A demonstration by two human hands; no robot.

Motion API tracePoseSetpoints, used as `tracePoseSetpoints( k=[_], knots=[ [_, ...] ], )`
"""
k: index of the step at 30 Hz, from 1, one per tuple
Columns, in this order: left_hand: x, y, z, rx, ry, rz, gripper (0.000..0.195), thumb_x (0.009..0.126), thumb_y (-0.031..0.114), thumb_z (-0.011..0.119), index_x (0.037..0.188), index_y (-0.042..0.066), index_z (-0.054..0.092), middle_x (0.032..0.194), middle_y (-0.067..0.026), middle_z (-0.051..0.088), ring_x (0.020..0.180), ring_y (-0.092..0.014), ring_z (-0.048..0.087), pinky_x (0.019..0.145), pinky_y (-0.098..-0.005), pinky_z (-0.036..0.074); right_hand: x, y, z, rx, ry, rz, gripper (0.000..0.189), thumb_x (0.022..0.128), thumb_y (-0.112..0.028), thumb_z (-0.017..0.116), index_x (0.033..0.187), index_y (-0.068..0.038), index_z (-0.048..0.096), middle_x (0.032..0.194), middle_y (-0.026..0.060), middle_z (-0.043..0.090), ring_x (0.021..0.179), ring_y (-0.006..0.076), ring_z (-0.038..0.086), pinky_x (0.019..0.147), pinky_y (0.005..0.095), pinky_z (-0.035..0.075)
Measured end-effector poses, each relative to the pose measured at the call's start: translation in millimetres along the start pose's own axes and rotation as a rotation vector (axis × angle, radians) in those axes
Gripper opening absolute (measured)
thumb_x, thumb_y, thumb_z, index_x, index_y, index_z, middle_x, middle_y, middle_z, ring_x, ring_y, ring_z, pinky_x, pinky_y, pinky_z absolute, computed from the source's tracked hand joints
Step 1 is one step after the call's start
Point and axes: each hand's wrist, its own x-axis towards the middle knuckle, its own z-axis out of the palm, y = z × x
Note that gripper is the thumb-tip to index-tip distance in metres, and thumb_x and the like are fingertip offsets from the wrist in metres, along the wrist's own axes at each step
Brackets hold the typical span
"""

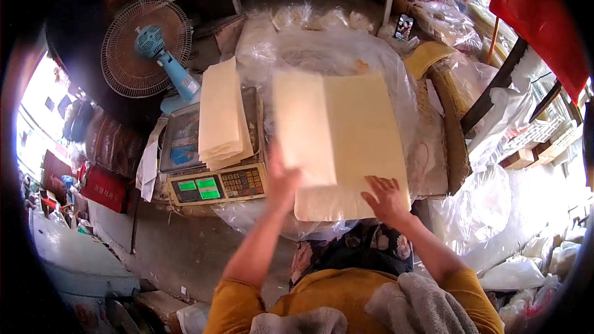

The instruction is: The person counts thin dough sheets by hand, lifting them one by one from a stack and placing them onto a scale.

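Observation:
A large, thin pale-yellow sheet (366,125) lies in front of me on clear plastic film, with a lighter folded panel (304,130) over its left part. My left hand (284,183) is at the near left edge of that panel, thumb on top and fingers mostly hidden beneath. It is slightly blurred. My right hand (387,199) rests palm down on the near right part of the sheet, fingers spread. To the left, a stack of folded pale sheets (220,111) sits on the metal pan of a digital scale (190,125). The scale's display panel (206,188) glows green.
A blue-based electric fan (178,74) stands behind the scale at left. Clear plastic film (320,46) drapes the work surface. At right are a cardboard box (448,134) with yellow sheets (429,55), a phone (404,27) and a dark post (494,86). A red cloth (540,23) hangs upper right.

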Motion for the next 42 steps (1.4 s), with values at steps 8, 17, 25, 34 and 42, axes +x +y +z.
tracePoseSetpoints(
  k=[8, 17, 25, 34, 42],
  knots=[
    [102.4, 96.5, -171.8, 0.001, 0.061, 0.047, 0.075, 0.069, -0.006, 0.053, 0.142, 0.004, 0.036, 0.125, -0.008, 0.056, 0.112, -0.018, 0.055, 0.092, -0.0291, 0.045, -20.1, 9.8, -8.9, 0.295, 0.084, 0.051, 0.03, 0.087, -0.021, 0.056, 0.111, -0.003, 0.056, 0.106, 0.02, 0.06, 0.098, 0.0415, 0.055, 0.084, 0.0485, 0.044],
    [117.2, 72.8, -193.7, 0.11, 0.079, -0.072, 0.071, 0.073, -0.002, 0.058, 0.141, 0.001, 0.037, 0.128, -0.0081, 0.055, 0.11, -0.018, 0.056, 0.091, -0.0282, 0.044, 72.9, -31.5, 6.7, 0.277, 0.127, -0.184, 0.055, 0.089, -0.029, 0.061, 0.133, -0.001, 0.043, 0.132, 0.0225, 0.049, 0.121, 0.0381, 0.047, 0.1, 0.0411, 0.041],
    [113.2, 69.6, -190.3, -0.037, 0.048, -0.173, 0.079, 0.087, 0.02, 0.061, 0.149, 0.004, 0.015, 0.142, -0.0088, 0.041, 0.124, -0.017, 0.044, 0.101, -0.0317, 0.037, 264.7, -202.8, 12.7, 0.783, 0.065, -0.035, 0.076, 0.093, -0.046, 0.046, 0.143, 0.004, 0.019, 0.142, 0.0263, 0.035, 0.132, 0.0379, 0.035, 0.109, 0.0394, 0.03],
    [117.2, 62.8, -198.6, 0.423, 0.154, -0.091, 0.076, 0.088, 0.034, 0.06, 0.149, 0.01, 0.021, 0.149, -0.0139, 0.03, 0.136, -0.026, 0.03, 0.11, -0.037, 0.025, 275.6, -203.1, 26.7, 0.768, -0.076, -0.106, 0.07, 0.095, -0.046, 0.038, 0.14, 0.006, 0.024, 0.144, 0.026, 0.031, 0.134, 0.036, 0.032, 0.11, 0.0406, 0.029],
    [219.4, 70.5, -139.0, 1.558, 0.145, -0.12, 0.074, 0.084, 0.072, 0.036, 0.147, 0.037, 0.021, 0.157, -0.0034, 0.009, 0.143, -0.039, 0.002, 0.106, -0.0684, 0.006, 213.7, -186.5, -32.0, 0.767, 0.245, -0.29, 0.056, 0.096, -0.034, 0.048, 0.138, 0.002, 0.035, 0.129, 0.0276, 0.048, 0.119, 0.0405, 0.049, 0.097, 0.0432, 0.042]
  ],
)
